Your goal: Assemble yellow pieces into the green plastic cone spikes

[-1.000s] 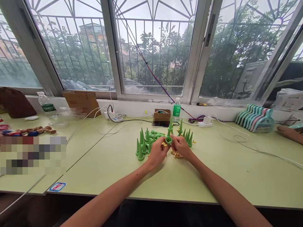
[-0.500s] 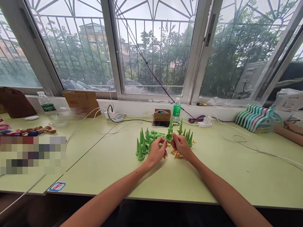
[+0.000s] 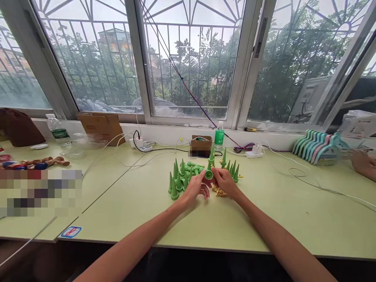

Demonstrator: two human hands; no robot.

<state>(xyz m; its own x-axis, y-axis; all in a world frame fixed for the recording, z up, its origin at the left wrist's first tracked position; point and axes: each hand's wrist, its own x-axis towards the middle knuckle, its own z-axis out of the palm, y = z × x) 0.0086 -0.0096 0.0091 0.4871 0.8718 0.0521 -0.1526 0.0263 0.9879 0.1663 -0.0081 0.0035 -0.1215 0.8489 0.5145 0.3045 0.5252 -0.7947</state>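
Between my two hands is a green plastic watering spike, its round hollow end facing me. My right hand is closed around its right side, fingers wrapped. The thumb and forefinger of my left hand pinch the rim from the left, while the other fingers hang loosely curled below. Several green spikes stand point up left of my hands, and some lie on their sides behind them. Further upright spikes stand behind my right hand. Small yellow plastic pieces lie in a pile beneath it.
A green-labelled bottle and a small cardboard box stand at the back of the table. White cables cross the right side. Hangers and another person's hand are at far right; wooden toys lie left.
My left hand has moved in to the right and now grips the green spike's rim. The spike has tipped slightly down. At far right, the other person's hand has shifted.
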